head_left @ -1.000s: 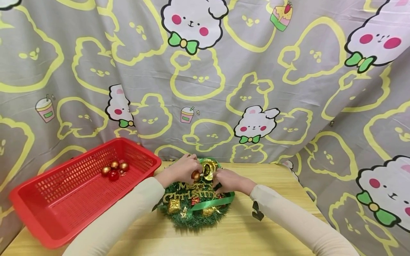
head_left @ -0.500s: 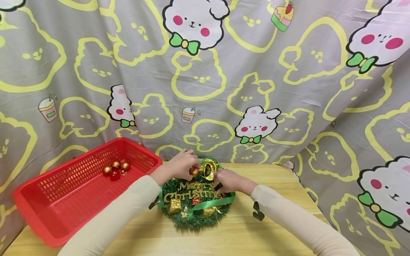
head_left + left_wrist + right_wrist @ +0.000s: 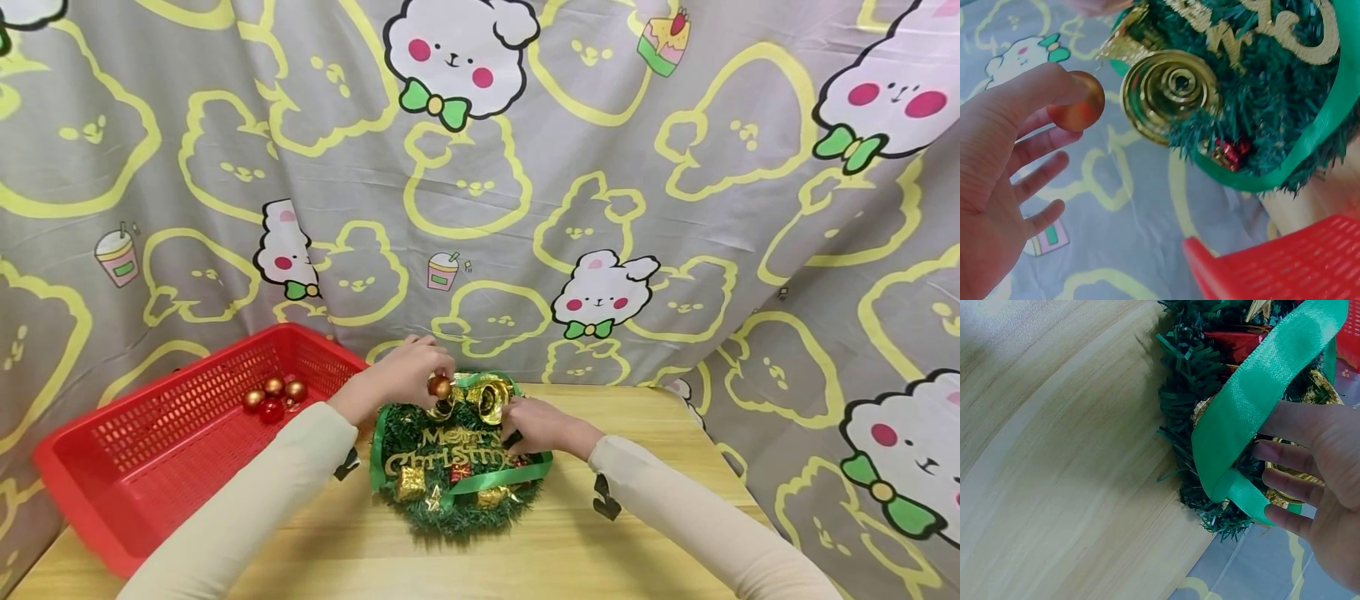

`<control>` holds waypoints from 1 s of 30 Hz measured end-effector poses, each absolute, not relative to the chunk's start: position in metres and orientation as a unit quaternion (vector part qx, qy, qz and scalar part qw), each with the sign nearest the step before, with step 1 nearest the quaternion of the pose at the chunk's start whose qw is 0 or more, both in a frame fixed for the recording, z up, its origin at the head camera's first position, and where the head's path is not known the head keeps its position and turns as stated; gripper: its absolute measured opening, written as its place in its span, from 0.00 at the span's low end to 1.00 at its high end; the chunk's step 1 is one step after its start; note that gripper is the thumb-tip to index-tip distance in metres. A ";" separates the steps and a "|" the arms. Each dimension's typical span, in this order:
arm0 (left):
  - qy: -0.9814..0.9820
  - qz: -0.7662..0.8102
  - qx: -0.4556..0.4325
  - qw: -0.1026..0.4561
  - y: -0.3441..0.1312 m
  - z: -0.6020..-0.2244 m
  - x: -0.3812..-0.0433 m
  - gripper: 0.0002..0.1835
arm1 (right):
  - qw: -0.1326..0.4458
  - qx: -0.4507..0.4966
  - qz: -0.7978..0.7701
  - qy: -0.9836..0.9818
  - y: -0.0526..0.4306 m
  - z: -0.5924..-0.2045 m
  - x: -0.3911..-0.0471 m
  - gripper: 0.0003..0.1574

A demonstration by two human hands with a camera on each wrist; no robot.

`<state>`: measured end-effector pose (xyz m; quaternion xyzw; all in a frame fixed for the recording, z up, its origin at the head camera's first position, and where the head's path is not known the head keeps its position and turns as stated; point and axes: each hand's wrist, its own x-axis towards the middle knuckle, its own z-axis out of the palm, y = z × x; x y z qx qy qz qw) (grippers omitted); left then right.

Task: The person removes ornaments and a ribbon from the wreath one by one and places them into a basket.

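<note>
In the head view, a green tinsel Christmas wreath [image 3: 468, 512] lies on the table, with gold "Merry Christmas" lettering [image 3: 450, 460] and a green ribbon [image 3: 1254, 400]. My left hand [image 3: 405, 372] pinches a copper-gold bauble [image 3: 1082, 105] between thumb and index finger. The left wrist view shows its other fingers spread, and the bauble apart from the gold bell [image 3: 1169, 94] on the wreath. My right hand [image 3: 542, 423] grips the wreath's right side beside a second gold bell [image 3: 492, 402]. In the right wrist view, ribbon and tinsel hide that hand's thumb and index tips.
At the left stands a red perforated plastic basket [image 3: 82, 492], holding several gold baubles [image 3: 296, 391] and a red one [image 3: 271, 409]. The wooden table [image 3: 615, 550] extends right of the wreath. A patterned curtain [image 3: 480, 208] hangs behind the table.
My left hand has moved left and slightly up with the bauble, away from the wreath's top, uncovering the left bell. My right hand has stayed at the wreath's right side.
</note>
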<state>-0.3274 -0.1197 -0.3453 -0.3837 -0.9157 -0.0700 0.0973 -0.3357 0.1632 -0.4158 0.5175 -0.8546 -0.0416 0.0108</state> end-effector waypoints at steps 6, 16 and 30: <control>-0.923 -0.080 -0.368 0.082 -0.131 -0.330 -0.323 0.16 | 0.011 0.518 -0.043 -0.854 0.163 -0.415 -0.336 0.16; -0.932 -0.069 -0.343 0.091 -0.153 -0.320 -0.322 0.14 | 0.018 0.523 -0.042 -0.851 0.164 -0.416 -0.337 0.16; -0.943 -0.084 -0.307 0.100 -0.194 -0.304 -0.311 0.13 | 0.016 0.519 -0.048 -0.853 0.164 -0.417 -0.337 0.16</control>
